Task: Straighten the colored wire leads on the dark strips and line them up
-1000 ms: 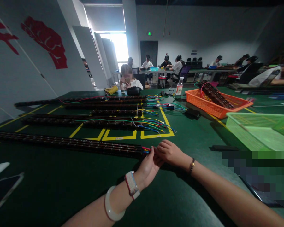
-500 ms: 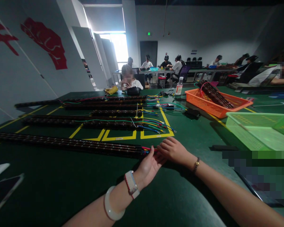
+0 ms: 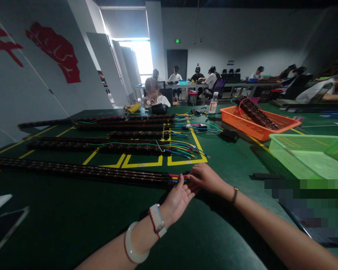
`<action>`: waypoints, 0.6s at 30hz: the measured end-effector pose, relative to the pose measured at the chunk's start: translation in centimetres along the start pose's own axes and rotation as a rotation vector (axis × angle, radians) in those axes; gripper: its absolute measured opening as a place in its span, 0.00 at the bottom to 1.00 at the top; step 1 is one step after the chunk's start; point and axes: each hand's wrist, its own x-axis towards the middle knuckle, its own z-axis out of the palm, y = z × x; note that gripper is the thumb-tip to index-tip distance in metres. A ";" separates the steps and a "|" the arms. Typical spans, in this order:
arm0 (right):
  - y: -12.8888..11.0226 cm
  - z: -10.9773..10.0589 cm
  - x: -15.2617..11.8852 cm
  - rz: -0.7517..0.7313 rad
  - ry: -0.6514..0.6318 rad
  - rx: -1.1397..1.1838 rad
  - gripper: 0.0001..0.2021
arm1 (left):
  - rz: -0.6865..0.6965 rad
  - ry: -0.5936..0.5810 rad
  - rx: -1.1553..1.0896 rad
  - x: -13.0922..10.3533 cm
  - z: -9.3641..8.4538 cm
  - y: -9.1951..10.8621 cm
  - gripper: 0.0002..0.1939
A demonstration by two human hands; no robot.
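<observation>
While the left hand (image 3: pixel 177 199) pinches coloured leads (image 3: pixel 175 179) between thumb and fingers at one end of the long dark strip bundle (image 3: pixel 101 173) on the green table (image 3: pixel 95 225), the right hand's (image 3: pixel 207 180) fingers curl there, grip unclear, apparently mid lead-handling, next move calling for steady left hold.

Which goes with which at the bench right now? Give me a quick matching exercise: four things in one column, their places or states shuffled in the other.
Things:
1. left hand
2. orange basket
3. right hand
4. bottle

Places or states:
A. at the coloured wires, dark bracelet on its wrist
B. standing near the orange basket
C. at the coloured wires, palm showing, pale watch band behind it
D. holding a dark bundle

Pairs: 1-C, 2-D, 3-A, 4-B
</observation>
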 end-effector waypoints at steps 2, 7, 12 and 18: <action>0.3 0.3 0.2 0.186 -0.117 0.268 0.18 | 0.005 0.000 0.002 0.0 0.0 0.0 0.22; 1.1 1.0 0.5 0.404 -0.238 0.779 0.22 | 0.014 0.025 0.000 0.0 0.2 -0.1 0.23; 1.9 1.5 1.6 0.439 -0.133 0.923 0.24 | 0.050 0.114 0.034 0.2 0.5 -0.2 0.23; 3.5 1.7 5.3 0.417 -0.027 0.835 0.24 | 0.048 0.102 0.008 1.4 0.6 0.1 0.24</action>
